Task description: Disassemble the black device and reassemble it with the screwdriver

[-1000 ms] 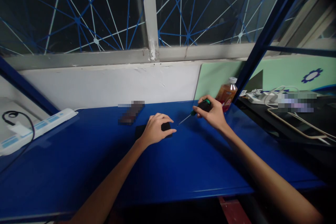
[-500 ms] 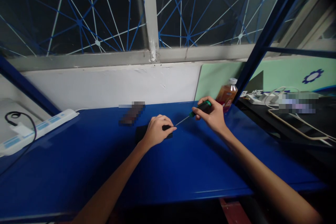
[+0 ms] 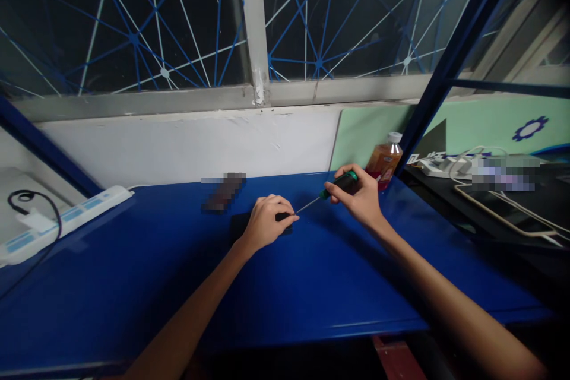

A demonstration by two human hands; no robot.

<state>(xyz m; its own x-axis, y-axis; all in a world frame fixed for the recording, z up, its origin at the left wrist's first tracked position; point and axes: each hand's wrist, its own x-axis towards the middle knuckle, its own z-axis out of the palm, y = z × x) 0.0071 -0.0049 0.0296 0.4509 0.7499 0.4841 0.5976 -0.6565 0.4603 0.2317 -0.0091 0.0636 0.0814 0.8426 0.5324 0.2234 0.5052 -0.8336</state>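
Note:
My right hand (image 3: 358,193) is closed around the black and green handle of a screwdriver (image 3: 345,183). Its thin metal shaft slants down to the left, and the tip meets the fingertips of my left hand (image 3: 268,219). That left hand is closed over a small black object (image 3: 285,217), whose kind I cannot make out because the fingers cover most of it. Under and beside the left hand lies a flat black box-like thing (image 3: 239,225) on the blue table (image 3: 312,285). Whether the screwdriver tip sits in the small black object is too small to tell.
A blurred dark brown item (image 3: 224,193) lies behind my left hand. A drink bottle (image 3: 386,160) stands at the back right. A white power strip (image 3: 80,217) runs along the left edge. A phone-like device (image 3: 507,211) and cables lie on the black surface at right.
Almost nothing differs. Both hands, the screwdriver and the black object hold nearly the same positions; the whole view has shifted only very slightly.

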